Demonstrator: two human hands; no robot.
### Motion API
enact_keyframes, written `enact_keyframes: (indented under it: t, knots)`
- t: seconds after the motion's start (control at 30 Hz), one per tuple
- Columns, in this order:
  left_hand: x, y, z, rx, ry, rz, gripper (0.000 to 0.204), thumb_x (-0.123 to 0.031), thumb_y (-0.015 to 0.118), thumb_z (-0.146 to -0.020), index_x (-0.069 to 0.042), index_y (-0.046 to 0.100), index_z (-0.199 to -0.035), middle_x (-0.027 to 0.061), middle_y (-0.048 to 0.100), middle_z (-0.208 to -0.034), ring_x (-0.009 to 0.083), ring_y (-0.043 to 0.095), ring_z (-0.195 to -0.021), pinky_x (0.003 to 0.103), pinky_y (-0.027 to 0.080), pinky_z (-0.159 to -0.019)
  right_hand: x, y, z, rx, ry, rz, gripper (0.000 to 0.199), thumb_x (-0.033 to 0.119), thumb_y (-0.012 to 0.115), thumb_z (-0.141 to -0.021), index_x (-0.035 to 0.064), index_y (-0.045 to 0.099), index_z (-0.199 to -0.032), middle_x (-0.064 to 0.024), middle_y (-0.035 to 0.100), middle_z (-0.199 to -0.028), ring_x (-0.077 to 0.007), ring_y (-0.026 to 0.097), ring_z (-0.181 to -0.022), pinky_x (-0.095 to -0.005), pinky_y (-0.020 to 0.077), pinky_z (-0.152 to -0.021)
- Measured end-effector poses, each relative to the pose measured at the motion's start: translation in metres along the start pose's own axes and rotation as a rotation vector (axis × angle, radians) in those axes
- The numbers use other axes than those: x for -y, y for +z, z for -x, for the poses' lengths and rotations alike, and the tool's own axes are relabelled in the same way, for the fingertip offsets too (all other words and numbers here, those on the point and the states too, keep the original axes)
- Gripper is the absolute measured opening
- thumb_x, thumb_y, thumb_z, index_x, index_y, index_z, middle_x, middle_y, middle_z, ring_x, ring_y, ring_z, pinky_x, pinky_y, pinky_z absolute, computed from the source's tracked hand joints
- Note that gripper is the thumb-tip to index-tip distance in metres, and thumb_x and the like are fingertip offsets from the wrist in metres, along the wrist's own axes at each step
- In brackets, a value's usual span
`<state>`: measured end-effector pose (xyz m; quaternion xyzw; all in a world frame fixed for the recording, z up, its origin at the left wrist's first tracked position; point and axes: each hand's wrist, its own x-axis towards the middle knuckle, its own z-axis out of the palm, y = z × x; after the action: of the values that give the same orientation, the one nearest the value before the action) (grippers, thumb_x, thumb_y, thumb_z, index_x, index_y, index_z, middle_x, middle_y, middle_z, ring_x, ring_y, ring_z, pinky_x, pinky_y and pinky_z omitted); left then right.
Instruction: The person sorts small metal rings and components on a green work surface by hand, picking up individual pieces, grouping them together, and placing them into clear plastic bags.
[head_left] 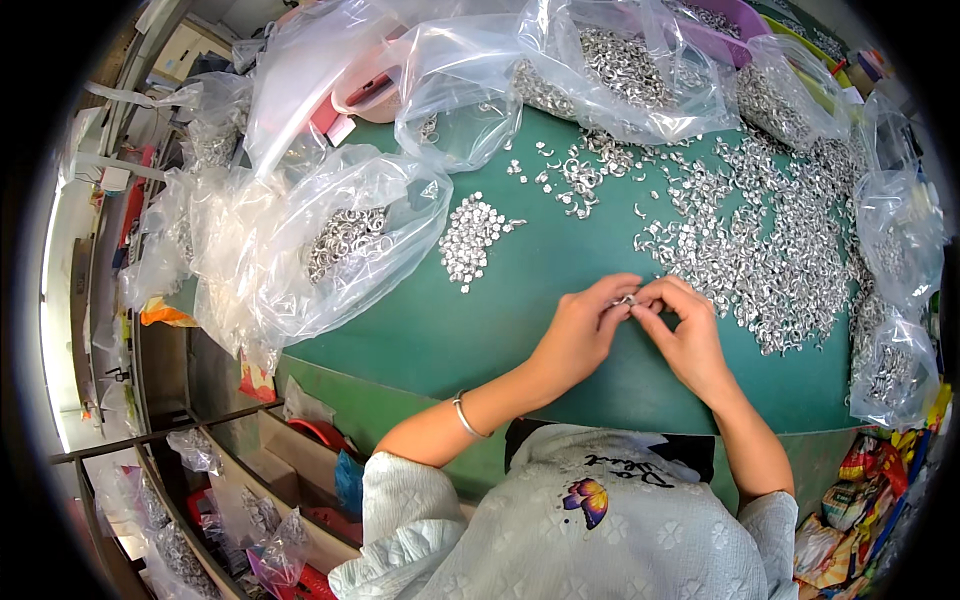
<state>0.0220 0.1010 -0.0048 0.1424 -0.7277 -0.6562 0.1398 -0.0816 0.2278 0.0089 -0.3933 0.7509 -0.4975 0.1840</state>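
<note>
My left hand (582, 335) and my right hand (686, 335) meet above the green tabletop. Their thumbs and fingertips pinch a small silver metal piece (625, 300) between them; the fingers hide most of it, so its exact shape cannot be made out. Beyond and to the right of my hands spreads a large pile of loose curved silver metal pieces (770, 250). To the left lies a small heap of compact silver pieces (468, 240). A few scattered silver pieces (582, 175) lie between the two, farther back.
A clear plastic bag (375, 270) with silver rings lies open at the left. More filled bags (630, 75) line the back, beside a purple bin (735, 15). Bags (888, 370) also edge the right side. Below the table's left edge are drawers (270, 450) holding bagged parts.
</note>
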Motion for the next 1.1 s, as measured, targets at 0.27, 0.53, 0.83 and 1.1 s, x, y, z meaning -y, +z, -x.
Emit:
enact_keyframes:
  t: [0.27, 0.53, 0.83, 1.1]
  knots:
    - [0.011, 0.015, -0.021, -0.014, 0.251, -0.408, 0.031, 0.004, 0.053, -0.086, 0.002, 0.054, -0.117, 0.0196, 0.063, -0.105, 0.0348, 0.064, -0.092, 0.036, 0.052, -0.079, -0.003, -0.031, 0.008, -0.212, 0.041, 0.166, 0.006, -0.004, 0.065, -0.077, -0.0031, 0.061, -0.081, -0.0092, 0.059, -0.073, -0.0168, 0.054, -0.062, -0.0278, 0.0445, -0.059]
    - [-0.012, 0.012, -0.002, -0.012, 0.329, -0.466, 0.03, -0.003, 0.063, -0.082, -0.003, 0.059, -0.111, 0.0144, 0.062, -0.091, 0.031, 0.062, -0.078, 0.037, 0.051, -0.069, -0.007, -0.021, 0.01, 0.074, 0.326, -0.355, 0.009, 0.006, 0.064, -0.084, -0.0022, 0.064, -0.088, 0.0009, 0.059, -0.071, -0.0053, 0.05, -0.067, -0.02, 0.0389, -0.059]
    - [0.009, -0.064, 0.045, -0.369, 0.112, -0.791, 0.013, -0.001, 0.064, -0.079, 0.0, 0.065, -0.092, 0.012, 0.057, -0.086, 0.0289, 0.056, -0.074, 0.037, 0.046, -0.066, -0.003, 0.071, -0.097, -0.019, -0.48, 0.207, 0.015, 0.006, 0.063, -0.078, 0.0016, 0.063, -0.093, -0.0108, 0.058, -0.09, -0.0256, 0.056, -0.088, -0.0359, 0.0457, -0.071]
    - [0.018, -0.091, 0.088, -0.627, -0.125, -0.613, 0.017, 0.003, 0.061, -0.08, 0.003, 0.062, -0.097, 0.0144, 0.055, -0.092, 0.0296, 0.056, -0.081, 0.036, 0.046, -0.071, 0.011, 0.102, -0.072, 0.161, -0.513, 0.581, 0.009, 0.001, 0.056, -0.07, 0.0023, 0.057, -0.078, -0.0099, 0.052, -0.084, -0.0265, 0.052, -0.085, -0.0362, 0.0417, -0.075]
